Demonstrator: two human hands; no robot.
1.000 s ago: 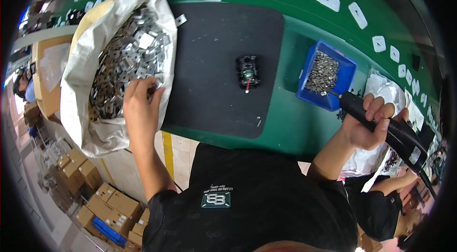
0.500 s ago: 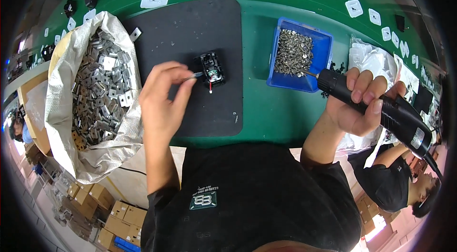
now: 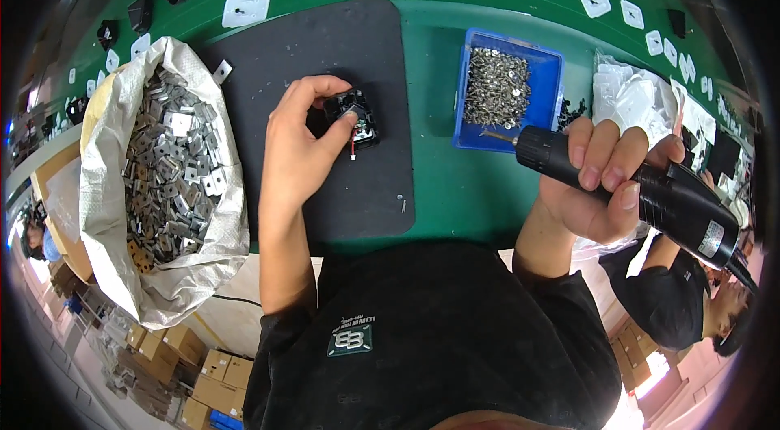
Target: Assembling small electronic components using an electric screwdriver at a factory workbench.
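In the head view the left hand (image 3: 294,141) is gripping the small black housing (image 3: 367,128) on the dark mat (image 3: 341,198), thumb on top and fingers behind, probably steadying it, though I'm not seeing what's under that thumb. The right hand (image 3: 600,182) is clutching a black power screwdriver (image 3: 686,202), bit (image 3: 499,136) pointing into the blue bin (image 3: 546,97) of screws (image 3: 496,84), while the sack (image 3: 104,202) of metal plates (image 3: 183,174) is sitting left of the mat, presumably for easy reach

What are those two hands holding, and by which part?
The right hand grips the black corded screwdriver around its body. The left hand is at the small black device; whether it pinches anything there cannot be told.
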